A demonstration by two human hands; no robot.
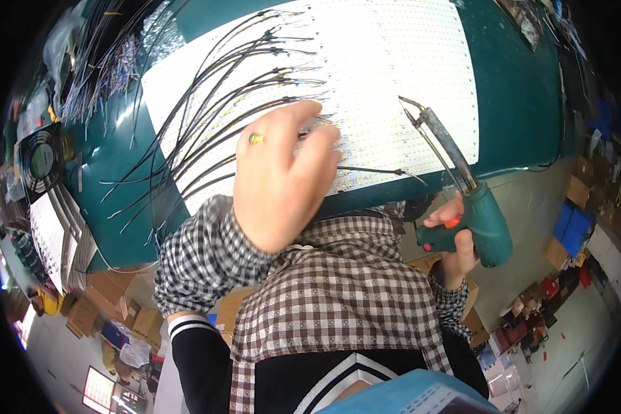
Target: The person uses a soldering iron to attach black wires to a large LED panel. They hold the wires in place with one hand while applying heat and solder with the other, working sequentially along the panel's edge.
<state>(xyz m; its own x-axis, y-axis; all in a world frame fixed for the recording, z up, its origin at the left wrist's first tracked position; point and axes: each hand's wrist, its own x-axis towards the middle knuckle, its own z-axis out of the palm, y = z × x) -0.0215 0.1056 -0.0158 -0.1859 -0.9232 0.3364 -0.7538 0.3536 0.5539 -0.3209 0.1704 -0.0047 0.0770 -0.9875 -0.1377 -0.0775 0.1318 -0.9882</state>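
My left hand (286, 169), wearing a ring, bends over a white board (372, 83) dotted with rows of small yellow parts. Its thumb and fingers are drawn together, and whatever they hold is hidden beneath them. Black cables (214, 90) with thin wire ends fan across the board's left half, some passing under this hand. One longer cable (372, 170) emerges right of the hand, ending in loose thin wires past the board's near edge. On the right, my right hand (459, 252) grips a green soldering gun (486, 224). Its long metal tip points up and left, over the board's right part.
Everything lies on a dark green table (514, 103). At the left are a bundle of loose wires (114, 83), a black fan (41, 159) and a stack of boards (62, 234). Cardboard boxes (110, 290) and a blue bin (570, 224) stand on the floor around.
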